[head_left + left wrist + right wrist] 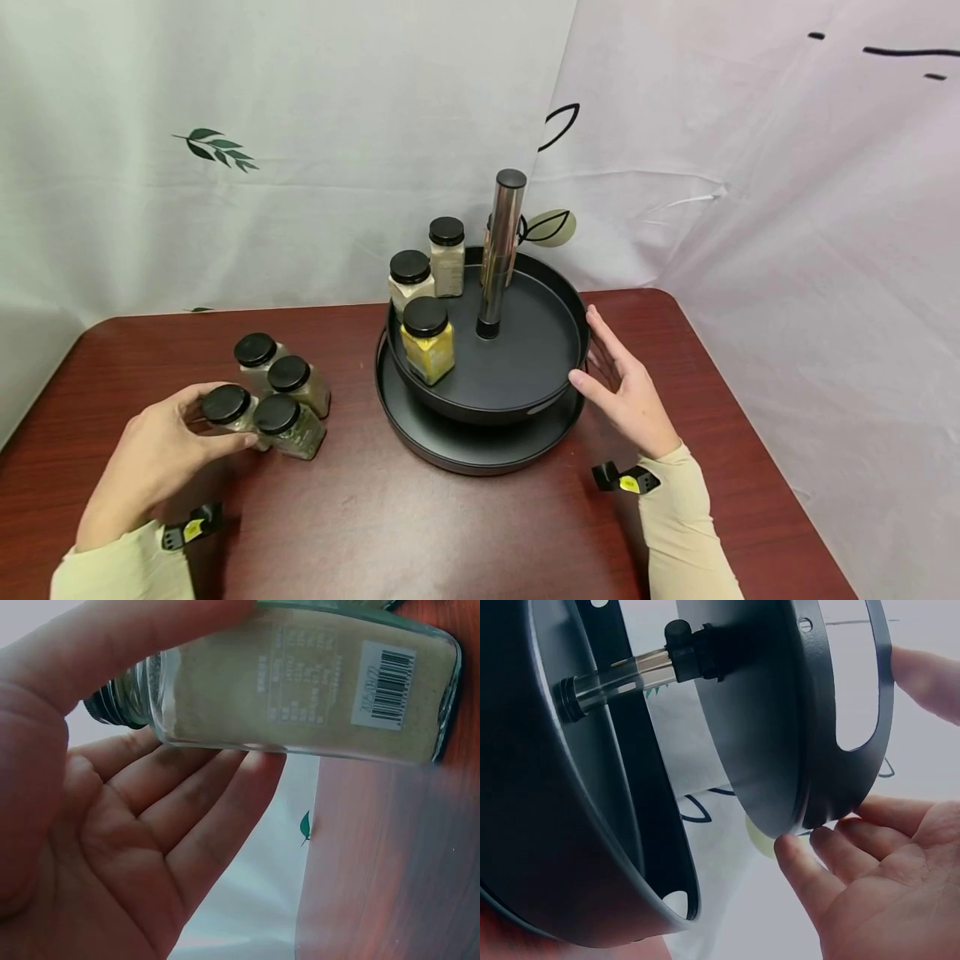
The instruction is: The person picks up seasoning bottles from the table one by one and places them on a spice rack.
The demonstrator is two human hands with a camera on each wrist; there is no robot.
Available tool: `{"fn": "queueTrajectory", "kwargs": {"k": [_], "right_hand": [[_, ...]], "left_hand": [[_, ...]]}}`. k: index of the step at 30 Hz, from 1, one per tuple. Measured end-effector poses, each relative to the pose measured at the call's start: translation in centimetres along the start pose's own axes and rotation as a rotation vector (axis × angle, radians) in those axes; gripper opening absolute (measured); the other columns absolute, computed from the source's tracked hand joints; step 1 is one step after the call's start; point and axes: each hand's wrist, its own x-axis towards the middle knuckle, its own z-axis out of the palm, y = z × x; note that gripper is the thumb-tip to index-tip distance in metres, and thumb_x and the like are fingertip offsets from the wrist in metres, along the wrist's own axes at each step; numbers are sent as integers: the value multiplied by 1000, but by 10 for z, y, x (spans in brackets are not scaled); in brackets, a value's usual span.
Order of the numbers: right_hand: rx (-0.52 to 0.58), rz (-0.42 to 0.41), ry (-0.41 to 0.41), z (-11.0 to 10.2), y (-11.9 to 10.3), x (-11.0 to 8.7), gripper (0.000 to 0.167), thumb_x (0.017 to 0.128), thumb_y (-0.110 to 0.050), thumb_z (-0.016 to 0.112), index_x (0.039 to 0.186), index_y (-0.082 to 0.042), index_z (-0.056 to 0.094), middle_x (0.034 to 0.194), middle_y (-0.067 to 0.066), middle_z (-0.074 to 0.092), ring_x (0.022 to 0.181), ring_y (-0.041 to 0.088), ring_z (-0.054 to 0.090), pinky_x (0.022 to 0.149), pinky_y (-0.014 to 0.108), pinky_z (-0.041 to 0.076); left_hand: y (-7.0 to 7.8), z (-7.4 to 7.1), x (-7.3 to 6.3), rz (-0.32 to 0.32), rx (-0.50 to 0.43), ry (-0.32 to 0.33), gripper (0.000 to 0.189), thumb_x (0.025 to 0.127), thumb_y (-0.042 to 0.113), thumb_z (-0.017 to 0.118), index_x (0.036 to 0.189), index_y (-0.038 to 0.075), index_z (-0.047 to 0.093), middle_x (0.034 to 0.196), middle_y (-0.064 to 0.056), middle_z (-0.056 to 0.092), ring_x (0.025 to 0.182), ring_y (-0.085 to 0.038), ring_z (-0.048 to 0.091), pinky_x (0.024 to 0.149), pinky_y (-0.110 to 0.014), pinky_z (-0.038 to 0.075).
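Observation:
My left hand holds a square glass spice jar with a black lid, thumb on one side and fingers on the other. In the left wrist view, pale powder and a barcode label show on this jar. Three similar spice jars stand close beside it. With thumb and fingers spread, my right hand touches the right rim of the upper tray of a black two-tier rack. The right wrist view shows these fingers against the tray's outer wall, near its cut-out slot.
Several jars, one a yellow-filled jar, stand on the upper tray's left and back. A metal post rises from its middle. The wider lower tray sits on the red-brown table. A white curtain hangs behind.

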Motion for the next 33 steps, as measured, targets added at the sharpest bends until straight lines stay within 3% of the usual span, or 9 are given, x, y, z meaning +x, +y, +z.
{"fn": "queueTrajectory", "kwargs": {"k": [3,10,19,25,29,33], "right_hand": [[-1,5,-3,0,0,0,77,97,-1,64,160,-18,24,166,-6,20,150,22,27,114,24,32],[-3,15,-8,0,-1,1,79,96,-1,65,161,-17,22,166,-5,19,150,22,26,114,24,31],[-26,33,-14,0,-3,1,81,96,-4,67,161,-17,21,167,-2,19,149,21,28,114,24,31],[-28,47,-8,1,-4,1,81,95,-6,68,161,-17,22,165,-1,23,147,22,32,112,20,33],[-32,53,-7,1,-4,0,82,95,-7,69,161,-18,22,165,0,24,147,22,33,112,20,33],[-46,60,-5,1,-5,0,82,95,-8,70,161,-20,23,164,-1,25,147,21,34,113,23,33]], "left_hand": [[0,0,0,3,-1,13,84,68,50,91,131,5,60,102,-14,72,85,-21,63,67,-35,45],[2,-4,-3,10,-26,64,73,68,47,92,126,10,65,99,-9,73,73,7,57,61,-21,42],[9,-13,-10,-58,-37,141,80,71,50,89,134,9,63,110,-16,72,81,12,47,63,-22,38],[19,-21,-17,-117,-133,252,70,70,48,90,128,15,68,88,21,70,82,15,50,65,-16,38],[28,-25,-22,-173,-220,295,68,71,44,92,129,18,68,81,20,73,81,17,58,67,-10,39],[38,-29,-26,-192,-248,354,63,69,41,93,124,21,71,82,23,72,83,16,58,69,-9,39]]}}
